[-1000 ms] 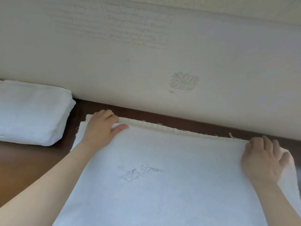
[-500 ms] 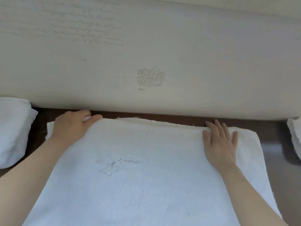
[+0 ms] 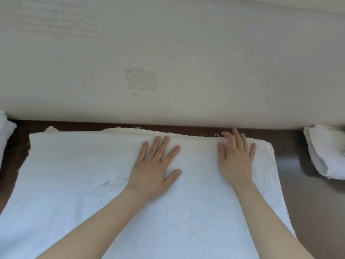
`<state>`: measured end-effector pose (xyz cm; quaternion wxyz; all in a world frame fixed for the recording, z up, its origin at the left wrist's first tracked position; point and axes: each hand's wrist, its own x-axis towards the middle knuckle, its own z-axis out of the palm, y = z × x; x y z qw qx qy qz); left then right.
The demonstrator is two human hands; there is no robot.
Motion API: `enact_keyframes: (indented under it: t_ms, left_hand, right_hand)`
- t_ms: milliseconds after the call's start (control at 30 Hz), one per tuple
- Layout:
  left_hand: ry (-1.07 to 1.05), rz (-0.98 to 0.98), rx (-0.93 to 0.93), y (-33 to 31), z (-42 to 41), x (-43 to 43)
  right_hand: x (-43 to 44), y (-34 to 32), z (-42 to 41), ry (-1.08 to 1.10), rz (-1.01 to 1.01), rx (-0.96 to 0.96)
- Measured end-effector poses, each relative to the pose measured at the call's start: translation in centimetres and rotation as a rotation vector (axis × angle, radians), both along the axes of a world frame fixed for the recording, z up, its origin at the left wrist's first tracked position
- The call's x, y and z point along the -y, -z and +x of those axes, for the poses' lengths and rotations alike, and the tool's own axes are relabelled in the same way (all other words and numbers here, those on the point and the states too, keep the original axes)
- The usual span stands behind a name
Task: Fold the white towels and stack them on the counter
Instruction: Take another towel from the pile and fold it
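A large white towel [image 3: 74,174] lies spread flat on the dark brown counter [image 3: 308,202], doubled over, its far edge close to the wall. It carries a faint grey smudge left of centre. My left hand [image 3: 155,165] rests palm down on the towel near its middle, fingers spread. My right hand [image 3: 236,157] lies flat on the towel near its far right corner, fingertips at the far edge. Neither hand holds anything.
A cream wall [image 3: 186,62] rises right behind the counter. A folded white towel stack [image 3: 4,131] shows at the left edge. Another white towel bundle [image 3: 326,152] sits at the right edge, apart from the spread towel.
My left hand has left the far left corner and slid right to the towel's middle. My right hand has stayed near the far right corner. The view has shifted right.
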<state>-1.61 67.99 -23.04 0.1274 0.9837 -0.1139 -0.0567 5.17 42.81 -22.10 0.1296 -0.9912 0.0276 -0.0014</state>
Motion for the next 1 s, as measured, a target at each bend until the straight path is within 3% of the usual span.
enact_keyframes:
  t_ms: [200, 400, 467, 567, 633, 867, 1000]
  left_hand:
    - [0.148, 0.017, -0.022, 0.0, 1.6, 7.7]
    - [0.057, 0.129, -0.065, -0.1, 3.4, 11.9]
    - [0.040, 0.092, -0.083, -0.3, 3.3, 13.8]
    - [0.134, 0.021, -0.034, -0.1, 2.6, 16.9]
    - [0.142, 0.031, 0.015, 0.3, 2.5, 17.7]
    - [0.046, 0.068, -0.002, 0.1, 1.6, 17.1]
    - [0.045, -0.001, -0.050, -0.7, 2.5, 19.5]
  right_hand:
    - [4.2, 0.2, -2.0, -0.060, -0.136, -0.158]
    - [9.3, 0.3, -1.0, 0.176, -0.082, -0.196]
    - [8.9, 0.0, -0.9, 0.159, -0.103, -0.168]
    - [8.1, 0.1, -1.5, -0.033, -0.120, -0.081]
    - [9.0, 0.4, -1.5, -0.080, -0.089, -0.119]
    - [10.6, 0.6, -1.2, 0.028, -0.001, -0.143]
    - [11.1, -0.1, -4.8, 0.094, 0.023, -0.062]
